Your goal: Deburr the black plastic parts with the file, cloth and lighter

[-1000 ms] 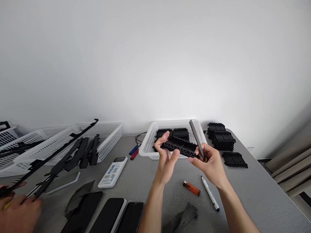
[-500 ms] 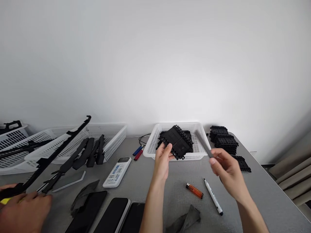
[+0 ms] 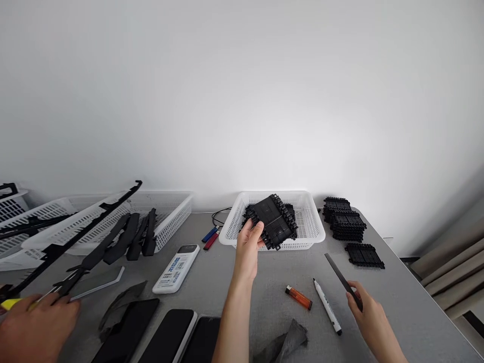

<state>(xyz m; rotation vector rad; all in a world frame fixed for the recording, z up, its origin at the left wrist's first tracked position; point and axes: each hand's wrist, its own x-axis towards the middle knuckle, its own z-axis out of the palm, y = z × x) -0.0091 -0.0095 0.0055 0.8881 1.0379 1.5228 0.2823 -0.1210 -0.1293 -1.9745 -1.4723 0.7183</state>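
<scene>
Head view, black toothed panel point(image 3: 273, 214), left fingers point(image 3: 257, 232) pinching it, right fingers point(image 3: 359, 289) grasping strip point(image 3: 338, 273)

Black panel point(image 3: 270, 218); dark-grey bar point(image 3: 338, 273); white, grid-patterned basket point(image 3: 312, 222); orange lighter point(image 3: 298, 298); white marker point(image 3: 325, 304), black cap point(image 3: 339, 331); grey tabletop point(image 3: 272, 287).

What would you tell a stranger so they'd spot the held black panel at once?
Start at the rightmost white basket on the grey table. Overlapping it in the picture, the left hand holds a slanted black panel with knobbly edges. Similar panels sit stacked further right; only this one is in a hand.
</scene>
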